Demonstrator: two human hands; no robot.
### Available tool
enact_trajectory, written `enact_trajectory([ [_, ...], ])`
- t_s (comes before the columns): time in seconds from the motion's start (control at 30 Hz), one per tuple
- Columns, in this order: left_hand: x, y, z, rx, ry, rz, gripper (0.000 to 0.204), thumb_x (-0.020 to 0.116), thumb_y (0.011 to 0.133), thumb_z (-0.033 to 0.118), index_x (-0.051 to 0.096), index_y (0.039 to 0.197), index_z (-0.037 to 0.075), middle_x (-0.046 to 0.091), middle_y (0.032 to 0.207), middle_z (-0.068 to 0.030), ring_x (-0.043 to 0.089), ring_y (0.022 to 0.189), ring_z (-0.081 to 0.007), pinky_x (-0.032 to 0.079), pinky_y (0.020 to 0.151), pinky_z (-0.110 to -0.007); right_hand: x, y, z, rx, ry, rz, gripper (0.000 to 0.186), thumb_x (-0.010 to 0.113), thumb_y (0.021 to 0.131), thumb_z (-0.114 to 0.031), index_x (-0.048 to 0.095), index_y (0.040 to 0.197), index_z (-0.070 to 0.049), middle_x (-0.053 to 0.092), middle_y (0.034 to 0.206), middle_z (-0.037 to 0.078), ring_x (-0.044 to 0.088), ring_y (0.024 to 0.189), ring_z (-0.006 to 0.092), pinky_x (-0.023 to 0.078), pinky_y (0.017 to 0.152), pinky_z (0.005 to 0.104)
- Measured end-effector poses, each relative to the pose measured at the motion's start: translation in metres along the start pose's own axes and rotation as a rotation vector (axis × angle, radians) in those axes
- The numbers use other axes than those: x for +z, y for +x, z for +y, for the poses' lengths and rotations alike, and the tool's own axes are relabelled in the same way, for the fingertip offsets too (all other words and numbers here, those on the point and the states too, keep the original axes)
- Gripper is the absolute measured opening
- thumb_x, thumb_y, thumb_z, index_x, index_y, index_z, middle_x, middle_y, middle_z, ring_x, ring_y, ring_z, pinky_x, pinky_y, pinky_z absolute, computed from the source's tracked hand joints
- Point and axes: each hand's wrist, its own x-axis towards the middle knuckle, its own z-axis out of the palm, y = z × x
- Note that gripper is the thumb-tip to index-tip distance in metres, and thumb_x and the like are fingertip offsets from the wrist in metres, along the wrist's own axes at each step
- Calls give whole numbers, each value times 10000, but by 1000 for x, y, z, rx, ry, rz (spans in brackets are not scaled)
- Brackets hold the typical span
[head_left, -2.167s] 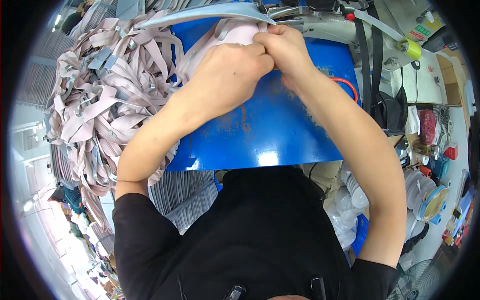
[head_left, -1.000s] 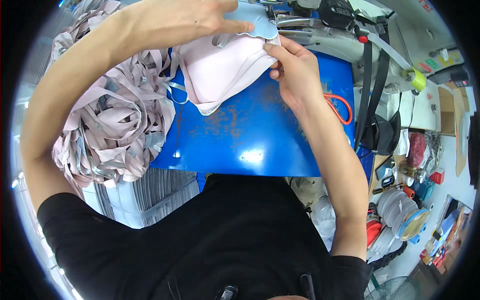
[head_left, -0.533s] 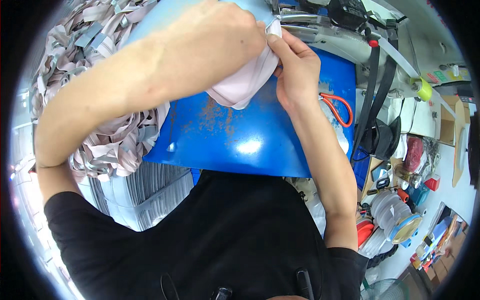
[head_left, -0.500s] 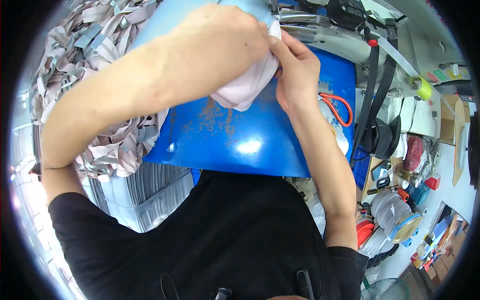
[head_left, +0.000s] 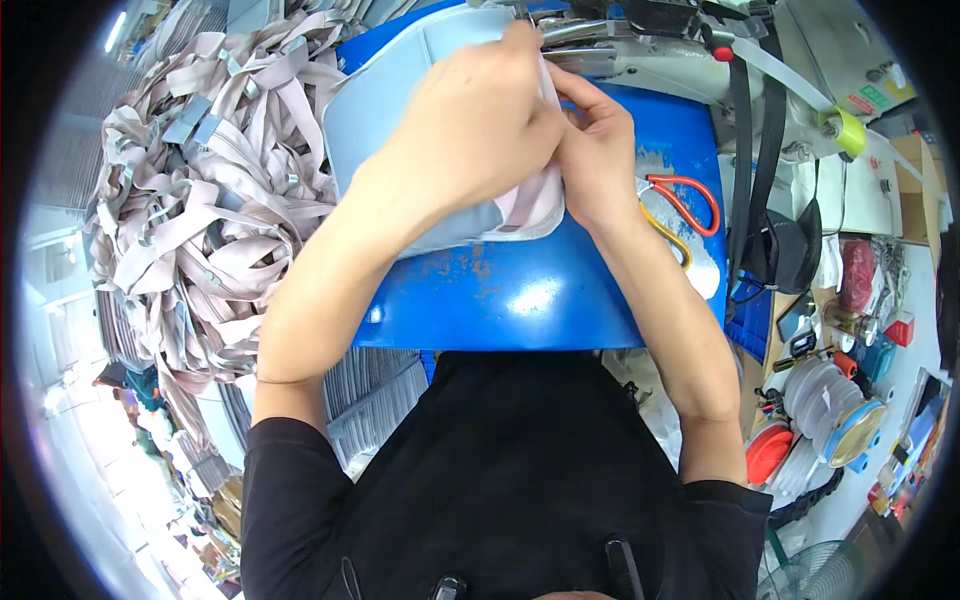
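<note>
The sewn cloth piece (head_left: 375, 110) lies on the blue surface (head_left: 560, 325), near its far edge and to the left of the middle. It looks like a rounded flat panel in light blue-grey, with a seam line crossing its upper part and a pale rim. At its right lower side, pale pink cloth with a light border is showing, folded in soft creases.

The left hand (head_left: 480, 125) is over the piece and covers much of it; it is blurred, the fingers are bent, and I cannot tell if they grip the cloth. The right hand (head_left: 600, 150) is touching the left one, and its fingers are closed narrowly on the right border of the piece, although the thumb is partly hidden.

Scissors (head_left: 690, 181) with one red and one yellow handle lie at the right edge of the surface. A big heap of pale pink and grey straps (head_left: 220, 200) is along the left edge, and a metal machine arm (head_left: 650, 65) passes over the far right corner. At the upper right, small green and reddish labels (head_left: 870, 98) are on a pale housing; their writing is too small for reading.
</note>
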Motion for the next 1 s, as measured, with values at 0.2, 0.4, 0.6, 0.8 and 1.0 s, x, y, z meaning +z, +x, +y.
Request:
enact_trajectory([
  [0.2,5,-61,15,229,116,172,534,785,644,129,635,1145,22,551,1377,-182,674,862,-325,572,744,-463,-18,-44,-10,-224,-501,13,425,727,784,-44,744,1208,-58,624,985,105,674,841,175,545,816,311],
  [0.4,25,-65,1,425,-51,332,345,730,620,-71,700,954,8,751,1059,-100,689,867,-278,574,735,-351,-21,-69,-22,160,-66,12,229,715,920,-67,755,1131,10,679,934,61,661,773,90,571,640,243],
  [0.6,20,-48,-3,439,-72,320,336,713,636,-95,690,956,6,751,1030,-94,695,869,-285,577,750,-369,-9,-52,-23,159,41,20,242,696,971,-123,744,1161,19,687,865,15,641,735,64,572,604,217],
  [0.8,18,-19,-28,488,-14,310,328,706,674,-28,684,998,19,716,958,-83,661,822,-263,547,671,-361,-1,-12,-19,125,91,-9,276,707,974,-165,737,1179,17,702,873,15,637,740,58,574,621,223],
  [1.0,16,12,-52,512,37,291,311,707,730,-8,681,1038,34,695,916,-84,648,809,-280,526,638,-385,18,14,-23,126,181,122,267,745,946,-167,758,1148,8,733,905,22,641,771,66,541,632,222],
])
